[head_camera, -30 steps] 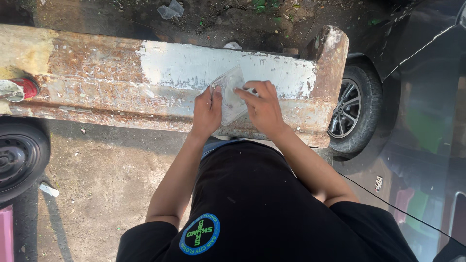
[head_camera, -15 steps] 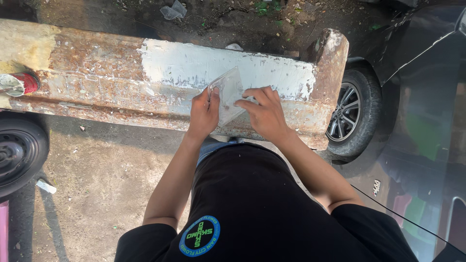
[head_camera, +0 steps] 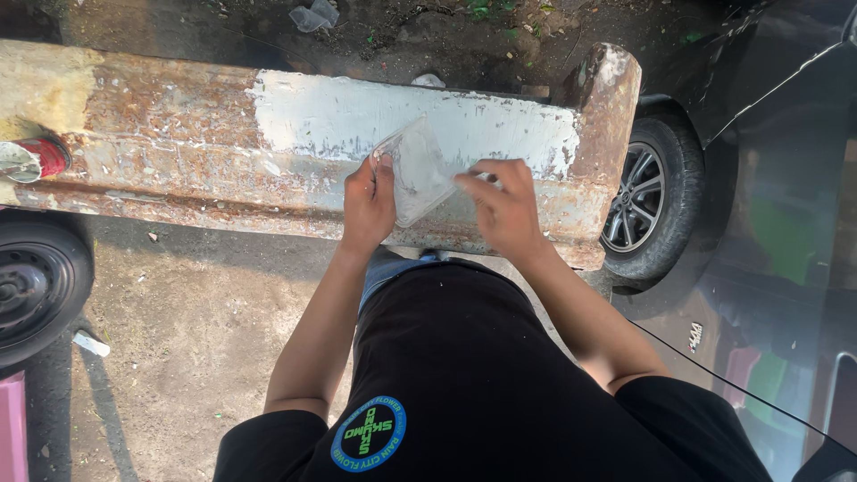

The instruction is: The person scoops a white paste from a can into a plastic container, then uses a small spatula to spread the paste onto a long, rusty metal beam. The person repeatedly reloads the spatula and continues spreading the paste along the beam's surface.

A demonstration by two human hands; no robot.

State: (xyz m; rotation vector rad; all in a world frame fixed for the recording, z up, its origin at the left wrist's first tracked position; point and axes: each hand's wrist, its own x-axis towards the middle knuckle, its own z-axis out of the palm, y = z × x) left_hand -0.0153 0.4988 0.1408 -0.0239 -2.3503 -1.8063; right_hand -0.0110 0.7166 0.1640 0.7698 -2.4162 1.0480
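I hold a clear, crumpled plastic bag (head_camera: 418,171) between both hands, in front of a rusty metal beam (head_camera: 178,143) with a white-painted patch (head_camera: 357,116). My left hand (head_camera: 368,201) pinches the bag's left edge near its top corner. The fingers of my right hand (head_camera: 504,207) are curled and grip the bag's right side. The bag looks empty and is tilted, its upper corner pointing up and left. My black shirt fills the lower middle of the view.
A dark car with a grey alloy wheel (head_camera: 636,198) stands close on the right. Another tyre (head_camera: 36,286) is at the left edge. A red can (head_camera: 36,159) lies on the beam's left end. Litter lies on the ground beyond the beam.
The bag has turned slightly and my right hand has shifted from on top of it to its right edge. My left hand stays at the left edge.
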